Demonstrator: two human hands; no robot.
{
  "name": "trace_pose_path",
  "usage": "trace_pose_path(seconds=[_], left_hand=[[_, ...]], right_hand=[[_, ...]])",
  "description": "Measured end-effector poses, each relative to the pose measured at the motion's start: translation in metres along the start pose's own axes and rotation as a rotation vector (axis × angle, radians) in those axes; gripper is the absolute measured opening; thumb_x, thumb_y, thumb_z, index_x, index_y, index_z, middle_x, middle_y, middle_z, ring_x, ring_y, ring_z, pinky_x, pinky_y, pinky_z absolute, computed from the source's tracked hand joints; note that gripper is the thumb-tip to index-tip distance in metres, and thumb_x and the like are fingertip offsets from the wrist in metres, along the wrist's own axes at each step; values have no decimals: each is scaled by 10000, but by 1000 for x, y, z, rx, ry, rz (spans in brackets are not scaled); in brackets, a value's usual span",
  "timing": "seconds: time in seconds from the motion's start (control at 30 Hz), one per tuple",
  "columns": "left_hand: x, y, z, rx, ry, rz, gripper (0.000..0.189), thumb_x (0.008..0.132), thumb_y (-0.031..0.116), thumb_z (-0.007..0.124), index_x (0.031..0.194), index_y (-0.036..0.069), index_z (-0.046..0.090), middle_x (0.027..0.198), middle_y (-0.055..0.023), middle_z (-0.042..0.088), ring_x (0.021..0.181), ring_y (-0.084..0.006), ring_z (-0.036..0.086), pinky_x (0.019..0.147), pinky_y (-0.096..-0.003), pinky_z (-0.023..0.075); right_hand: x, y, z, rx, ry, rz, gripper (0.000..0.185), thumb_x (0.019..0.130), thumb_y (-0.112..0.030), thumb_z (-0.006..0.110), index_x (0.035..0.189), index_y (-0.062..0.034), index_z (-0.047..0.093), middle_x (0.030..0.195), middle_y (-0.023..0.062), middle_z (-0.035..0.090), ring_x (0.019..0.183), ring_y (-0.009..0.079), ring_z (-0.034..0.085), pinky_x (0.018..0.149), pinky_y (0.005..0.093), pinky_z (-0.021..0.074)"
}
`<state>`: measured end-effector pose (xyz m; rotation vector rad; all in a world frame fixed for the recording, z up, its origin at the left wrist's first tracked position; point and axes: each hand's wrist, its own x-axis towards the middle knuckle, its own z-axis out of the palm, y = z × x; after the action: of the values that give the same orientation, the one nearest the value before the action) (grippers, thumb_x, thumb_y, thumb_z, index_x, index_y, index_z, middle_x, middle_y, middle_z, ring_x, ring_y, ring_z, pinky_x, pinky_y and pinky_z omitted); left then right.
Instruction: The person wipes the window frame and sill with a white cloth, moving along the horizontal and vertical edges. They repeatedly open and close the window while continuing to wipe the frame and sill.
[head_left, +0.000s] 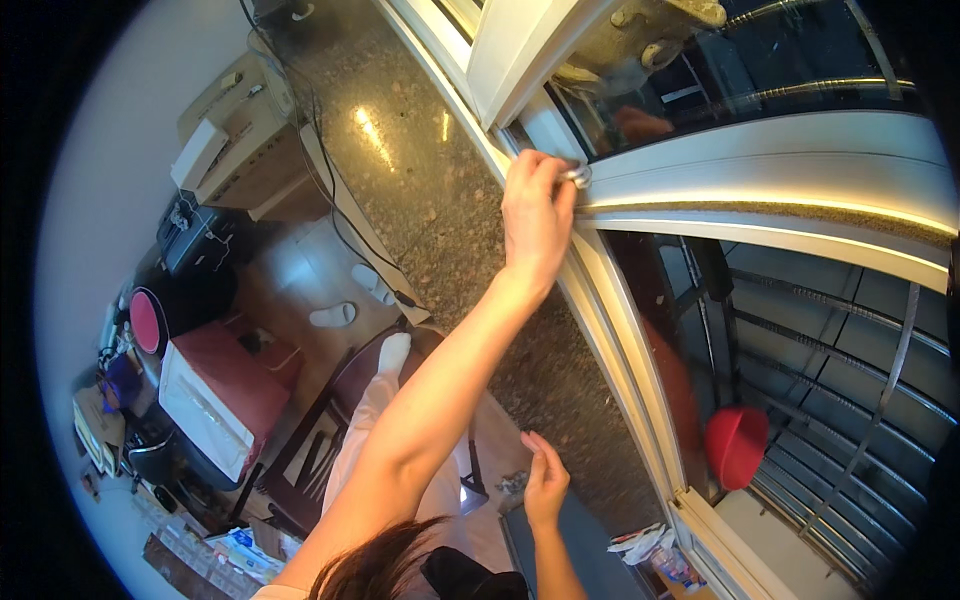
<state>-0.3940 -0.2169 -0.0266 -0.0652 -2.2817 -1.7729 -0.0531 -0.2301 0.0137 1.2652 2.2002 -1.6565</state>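
Note:
My left hand (538, 214) reaches up to a white sliding window frame (660, 176). Its fingertips and thumb pinch a small shiny silvery object (576, 176) against the frame's lower corner; blur hides what the object is. Dark glass (750, 82) rises beyond that hand. Lower down, my right hand (546, 480) hovers near the speckled stone sill (450, 225), its fingers loosely extended, the thumb apart and nothing held. The window track (622, 322) runs down along the sill's right side.
My socked foot (394, 352) rests on a dark wooden chair (367, 367). A black cable (322, 165) crosses the sill's left edge. Slippers (334, 315) and a cardboard box (262, 172) are at left. Metal bars (832, 360) and a red bowl-like container (739, 446) show beyond the glass.

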Motion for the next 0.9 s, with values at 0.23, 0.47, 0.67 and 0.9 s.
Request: trace_pose_path(seconds=[0.23, 0.47, 0.67, 0.9], left_hand=[[-26, -1, 1, -73, -151, -121, 169, 799, -36, 599, 956, -6, 546, 944, -158, 524, 884, -360, 571, 772, -410, 482], [-15, 41, -14, -287, -118, -16, 122, 810, -33, 609, 928, -6, 608, 930, -123, 603, 855, -252, 624, 769, -329, 501], [-44, 2, -16, -111, -173, -121, 131, 822, -22, 628, 946, 19, 624, 948, -107, 632, 841, -207, 633, 743, -333, 518], [-58, 5, 7, -140, -11, -269, 121, 834, 19, 655, 944, -5, 611, 906, -124, 617, 812, -232, 621, 734, -323, 493]], right_hand=[[-8, 1, 1, -35, -15, -9, 289, 1006, -100, 422, 1197, 58, 570, 1152, 179, 651, 1097, 207, 594, 984, 306, 411], [-14, -5, 0, -40, 2, -15, 286, 1003, -93, 421, 1191, 53, 578, 1148, 177, 653, 1094, 207, 598, 982, 306, 413], [-23, -18, -6, -10, 38, -40, 286, 1001, -94, 420, 1181, 62, 579, 1142, 173, 655, 1088, 225, 612, 977, 317, 431], [-36, -8, -13, -8, 76, -20, 284, 1002, -90, 415, 1175, 64, 579, 1138, 175, 655, 1081, 225, 616, 970, 316, 437]])
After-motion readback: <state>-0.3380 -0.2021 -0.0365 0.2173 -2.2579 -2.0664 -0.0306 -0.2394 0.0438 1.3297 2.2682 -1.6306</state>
